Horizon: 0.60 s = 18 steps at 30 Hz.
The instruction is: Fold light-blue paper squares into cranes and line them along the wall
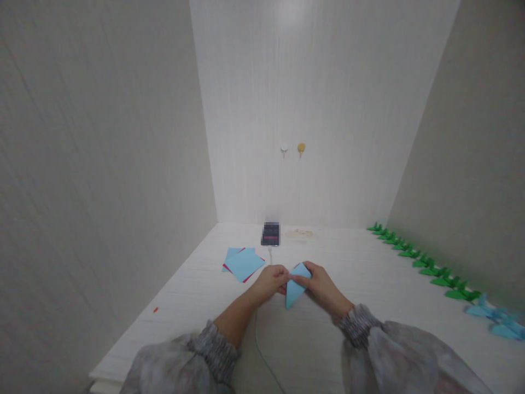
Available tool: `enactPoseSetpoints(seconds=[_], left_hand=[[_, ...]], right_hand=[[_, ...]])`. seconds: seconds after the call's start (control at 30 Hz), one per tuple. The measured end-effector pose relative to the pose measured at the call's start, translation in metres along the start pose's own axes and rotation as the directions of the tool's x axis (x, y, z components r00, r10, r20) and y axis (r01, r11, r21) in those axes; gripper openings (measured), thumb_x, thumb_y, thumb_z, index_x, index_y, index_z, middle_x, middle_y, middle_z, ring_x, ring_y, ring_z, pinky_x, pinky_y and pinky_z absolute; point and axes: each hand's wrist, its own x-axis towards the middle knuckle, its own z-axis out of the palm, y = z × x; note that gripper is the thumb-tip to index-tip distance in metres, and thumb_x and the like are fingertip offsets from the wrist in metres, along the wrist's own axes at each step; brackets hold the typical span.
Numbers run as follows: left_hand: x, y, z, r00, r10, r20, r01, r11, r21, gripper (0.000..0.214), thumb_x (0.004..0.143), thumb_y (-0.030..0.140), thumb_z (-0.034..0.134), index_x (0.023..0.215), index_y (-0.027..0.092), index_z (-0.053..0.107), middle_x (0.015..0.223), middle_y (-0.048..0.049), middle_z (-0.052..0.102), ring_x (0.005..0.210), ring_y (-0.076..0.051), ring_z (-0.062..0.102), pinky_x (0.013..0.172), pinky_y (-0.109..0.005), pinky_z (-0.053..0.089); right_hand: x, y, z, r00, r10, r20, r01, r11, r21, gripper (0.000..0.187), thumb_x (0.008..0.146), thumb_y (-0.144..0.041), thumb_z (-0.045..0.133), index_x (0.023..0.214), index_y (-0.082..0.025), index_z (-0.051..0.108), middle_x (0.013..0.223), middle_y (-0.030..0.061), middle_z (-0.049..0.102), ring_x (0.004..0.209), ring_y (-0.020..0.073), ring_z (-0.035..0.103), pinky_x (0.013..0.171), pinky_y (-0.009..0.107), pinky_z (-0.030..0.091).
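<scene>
A folded piece of light blue origami paper (pixel 297 289) is held up between both hands, one corner pointing down toward me. My left hand (pixel 270 282) pinches its left edge with thumb and fingers. On the other side, my right hand (pixel 320 282) grips the upper right part, its thumb lying across the front of the paper. To the left of my left hand lies a small pile of square paper sheets (pixel 245 264), light blue on top with red edges showing beneath.
A phone (pixel 270 234) with a white cable (pixel 262 350) lies near the back wall. Along the right wall runs a row of green folded paper figures (pixel 430 269), with light blue ones (pixel 506 325) nearest me. A small orange-red scrap (pixel 155 310) lies at left. Two hooks (pixel 301 148) are on the wall.
</scene>
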Motion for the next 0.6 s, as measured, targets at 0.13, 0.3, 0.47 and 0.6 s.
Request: enactPoseSetpoints(seconds=[0.13,0.3,0.47,0.6], left_hand=[[-0.001,0.005,0.0,0.999,0.012,-0.048,-0.013,1.0,-0.025,0.031,0.055,0.038,0.061,0.066,0.011,0.052,0.055,0.0005,0.054,0.049,-0.009,0.049,0.05,-0.022,0.04],[-0.004,0.011,-0.001,1.0,0.012,-0.022,-0.014,0.993,-0.119,0.031,0.056,0.036,0.06,0.07,0.009,0.055,0.06,-0.0027,0.057,0.052,-0.009,0.051,0.053,-0.022,0.04],[-0.005,0.012,-0.001,1.0,0.013,-0.012,-0.015,0.985,-0.169,0.029,0.059,0.037,0.058,0.065,0.008,0.056,0.057,-0.0031,0.057,0.048,-0.008,0.049,0.05,-0.021,0.039],[-0.006,0.015,0.0,0.999,-0.001,-0.045,-0.006,0.989,-0.15,0.028,0.057,0.036,0.058,0.061,0.009,0.055,0.053,-0.0021,0.055,0.045,-0.009,0.049,0.048,-0.022,0.038]], right_hand=[[0.003,0.005,-0.001,0.999,0.043,-0.004,-0.043,0.999,-0.012,0.018,0.056,-0.028,0.059,0.055,-0.015,0.047,0.048,-0.0054,0.044,0.045,0.0075,0.038,0.044,0.02,0.03],[0.003,0.002,-0.001,0.998,0.015,-0.055,-0.013,0.999,0.045,0.018,0.058,-0.028,0.058,0.053,-0.016,0.046,0.046,-0.0061,0.04,0.044,0.0074,0.036,0.043,0.02,0.029],[0.002,0.0,-0.001,0.998,-0.037,-0.052,0.038,0.999,0.02,0.018,0.06,-0.03,0.057,0.055,-0.016,0.047,0.046,-0.0053,0.041,0.045,0.0083,0.038,0.044,0.02,0.031],[0.0,0.002,-0.003,0.99,-0.144,-0.009,0.143,0.99,-0.017,0.015,0.065,-0.029,0.054,0.07,-0.015,0.057,0.059,-0.0011,0.053,0.055,0.0114,0.046,0.052,0.022,0.038]])
